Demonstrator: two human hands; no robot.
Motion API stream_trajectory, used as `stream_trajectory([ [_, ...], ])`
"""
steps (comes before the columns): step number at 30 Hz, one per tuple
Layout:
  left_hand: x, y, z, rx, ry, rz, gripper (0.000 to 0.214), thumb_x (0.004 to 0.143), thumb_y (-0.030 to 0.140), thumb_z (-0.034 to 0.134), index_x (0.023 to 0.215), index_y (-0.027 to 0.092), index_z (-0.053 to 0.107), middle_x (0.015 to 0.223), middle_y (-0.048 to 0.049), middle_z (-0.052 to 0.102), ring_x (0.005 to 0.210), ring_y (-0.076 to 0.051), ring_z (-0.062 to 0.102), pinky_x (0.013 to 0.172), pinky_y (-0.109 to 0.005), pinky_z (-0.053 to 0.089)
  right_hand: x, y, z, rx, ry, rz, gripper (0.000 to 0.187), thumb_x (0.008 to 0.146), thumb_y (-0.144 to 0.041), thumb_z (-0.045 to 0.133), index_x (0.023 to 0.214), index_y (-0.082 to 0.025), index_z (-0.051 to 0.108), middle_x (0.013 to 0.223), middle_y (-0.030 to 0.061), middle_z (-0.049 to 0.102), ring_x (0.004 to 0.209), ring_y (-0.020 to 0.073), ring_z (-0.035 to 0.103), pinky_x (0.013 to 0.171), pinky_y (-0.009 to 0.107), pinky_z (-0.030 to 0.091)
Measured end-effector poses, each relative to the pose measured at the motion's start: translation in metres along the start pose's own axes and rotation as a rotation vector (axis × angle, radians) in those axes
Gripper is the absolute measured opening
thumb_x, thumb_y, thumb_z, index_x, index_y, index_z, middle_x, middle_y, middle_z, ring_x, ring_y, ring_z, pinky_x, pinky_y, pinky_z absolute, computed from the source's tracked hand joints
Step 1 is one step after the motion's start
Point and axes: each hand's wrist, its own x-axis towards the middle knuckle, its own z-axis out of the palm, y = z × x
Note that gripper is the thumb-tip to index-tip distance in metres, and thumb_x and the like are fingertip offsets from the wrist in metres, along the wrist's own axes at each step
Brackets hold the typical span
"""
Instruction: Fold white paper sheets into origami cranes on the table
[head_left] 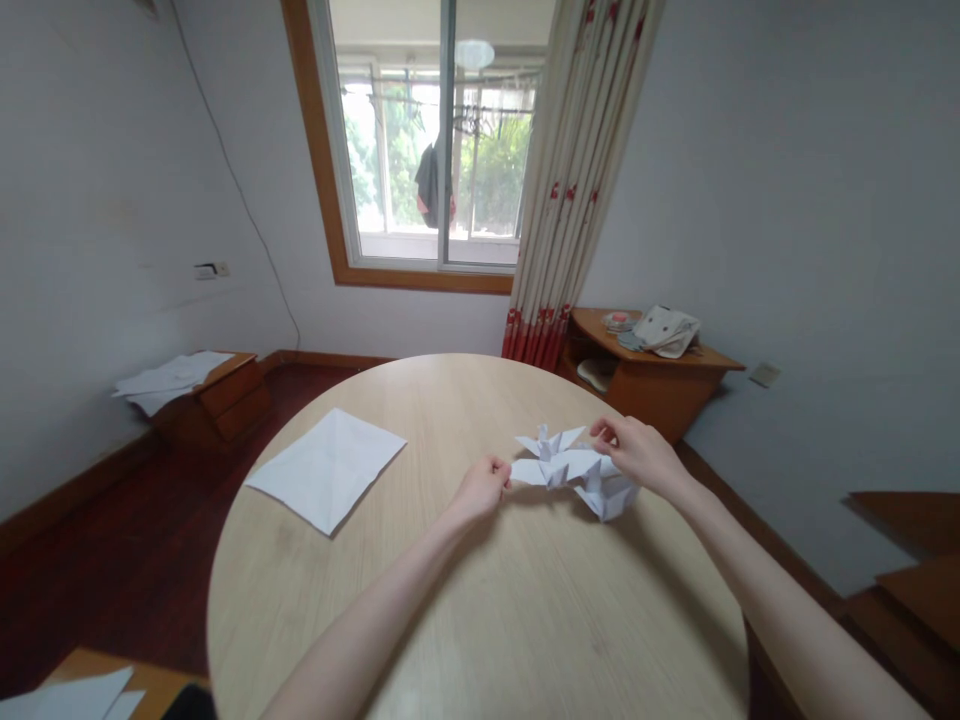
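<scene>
On the round wooden table lies a cluster of folded white paper figures, right of centre. My left hand is closed in a pinch on the left tip of one folded figure. My right hand pinches the cluster's upper right edge, fingers curled over the paper. A flat square sheet of white paper with crease lines rests on the table's left side, apart from both hands.
A low wooden cabinet with white sheets on top stands at the left wall. A corner shelf unit with cloth items stands by the curtain. More paper lies at the bottom left. Wooden boards sit at the right.
</scene>
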Motion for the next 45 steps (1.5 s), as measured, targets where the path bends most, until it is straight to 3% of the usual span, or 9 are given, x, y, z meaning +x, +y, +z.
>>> stream_trajectory([
  [8, 0.006, -0.008, 0.011, 0.032, 0.011, -0.011, 0.021, 0.081, 0.027, 0.059, 0.064, 0.016, 0.053, 0.058, 0.0039, 0.048, 0.054, -0.011, 0.043, 0.056, -0.023, 0.03, 0.003, -0.002, 0.007, -0.169, -0.088, -0.035, 0.016, 0.078, -0.01, 0.054, 0.084, -0.02, 0.063, 0.086, 0.0057, 0.067, 0.082, 0.0202, 0.059, 0.067, 0.028, 0.032],
  [16, 0.007, -0.011, 0.019, 0.074, 0.012, 0.03, 0.019, 0.083, 0.017, 0.05, 0.066, 0.015, 0.056, 0.061, 0.0015, 0.053, 0.057, -0.012, 0.046, 0.057, -0.023, 0.031, 0.0, -0.002, 0.021, -0.185, -0.095, -0.002, 0.017, 0.08, -0.01, 0.052, 0.086, -0.019, 0.066, 0.083, 0.0064, 0.065, 0.077, 0.0188, 0.058, 0.062, 0.026, 0.03],
  [25, 0.012, -0.011, 0.02, 0.129, -0.003, 0.025, 0.024, 0.09, 0.028, 0.045, 0.079, 0.013, 0.06, 0.069, -0.0014, 0.059, 0.059, -0.013, 0.05, 0.059, -0.024, 0.036, 0.001, -0.001, 0.025, -0.155, -0.061, 0.007, 0.014, 0.088, -0.022, 0.052, 0.084, -0.019, 0.066, 0.084, 0.0073, 0.066, 0.079, 0.02, 0.06, 0.063, 0.026, 0.033],
  [39, -0.004, 0.013, -0.001, 0.235, 0.007, 0.098, 0.037, 0.092, 0.048, 0.045, 0.095, 0.015, 0.06, 0.09, -0.0076, 0.067, 0.075, -0.018, 0.061, 0.067, -0.026, 0.043, -0.01, -0.017, 0.001, -0.028, 0.056, -0.046, 0.019, 0.09, -0.028, 0.051, 0.088, -0.02, 0.068, 0.086, 0.0082, 0.066, 0.086, 0.0228, 0.059, 0.073, 0.031, 0.042],
  [45, -0.03, 0.02, -0.038, 0.216, 0.136, 0.193, 0.032, 0.091, 0.044, 0.046, 0.104, 0.016, 0.056, 0.101, -0.0083, 0.066, 0.085, -0.02, 0.062, 0.076, -0.03, 0.045, -0.028, -0.07, 0.0, 0.471, 0.23, -0.26, 0.021, 0.091, -0.036, 0.051, 0.09, -0.022, 0.066, 0.091, 0.0066, 0.068, 0.091, 0.0246, 0.058, 0.082, 0.039, 0.044],
])
